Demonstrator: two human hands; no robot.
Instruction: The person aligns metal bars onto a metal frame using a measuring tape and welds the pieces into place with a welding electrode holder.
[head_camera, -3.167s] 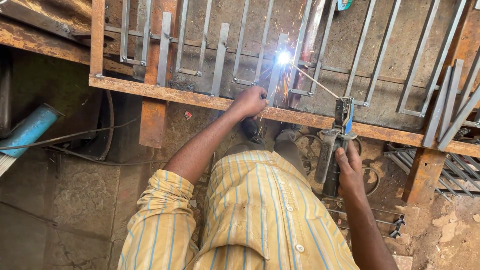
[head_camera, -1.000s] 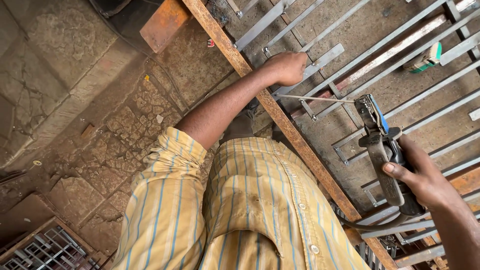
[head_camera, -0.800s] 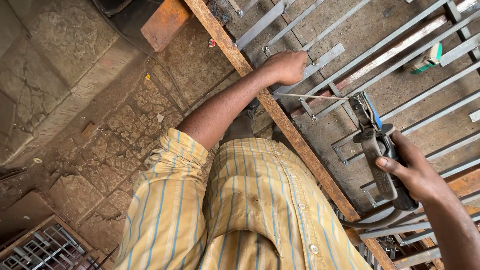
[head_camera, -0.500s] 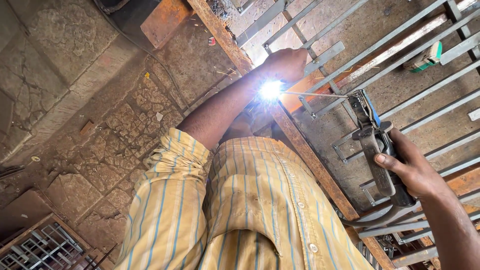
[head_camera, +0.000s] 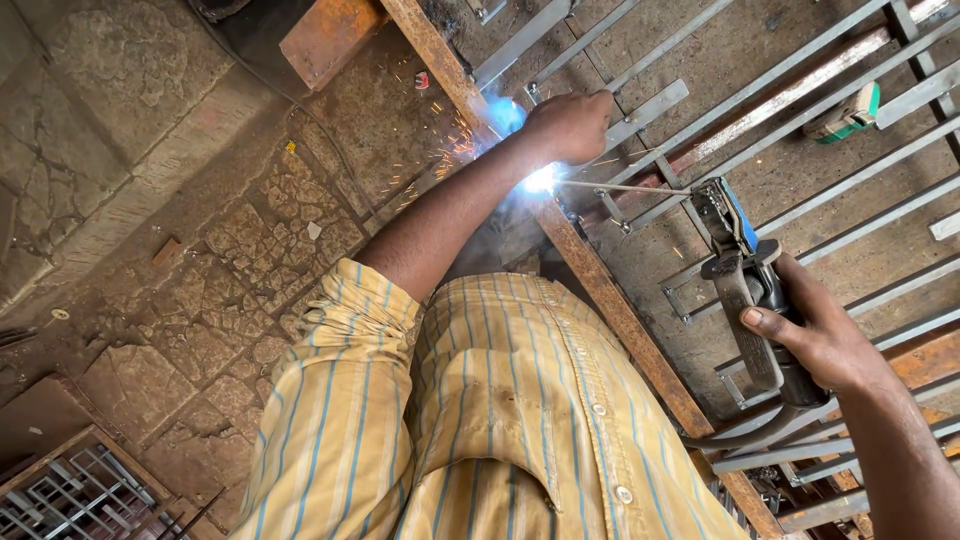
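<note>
Since half a second ago the arc has slid down the rusty beam (head_camera: 610, 300): the glare sat just under the left fist then, now it burns lower, at the rod tip, with fresh sparks scattering left over the cracked stone floor (head_camera: 240, 240). Hands barely shifted.

Right hand (head_camera: 815, 335) closed around the dark grip of the electrode holder (head_camera: 745, 290); cable runs off below the wrist. Holder's long axis runs up and slightly left from the palm, blue-edged clamp end topmost.

Welding rod (head_camera: 625, 187) leaves the clamp and lies almost level, long axis right to left, tip pointing left at the arc (head_camera: 540, 180). Tip meets the beam where a grey flat bar (head_camera: 640, 108) of the grille crosses it.

Left hand (head_camera: 570, 122) clenched, knuckles up, pressing on the flat bar just above the arc; cannot tell if it grips anything besides the bar. It is the nearer hand to the weld point, near touching the glare. Right hand is well apart, a full rod away to the lower right.

Green-and-white object (head_camera: 848, 110) lies among the bars, upper right. Yellow striped shirt (head_camera: 480, 420) fills the foreground.
</note>
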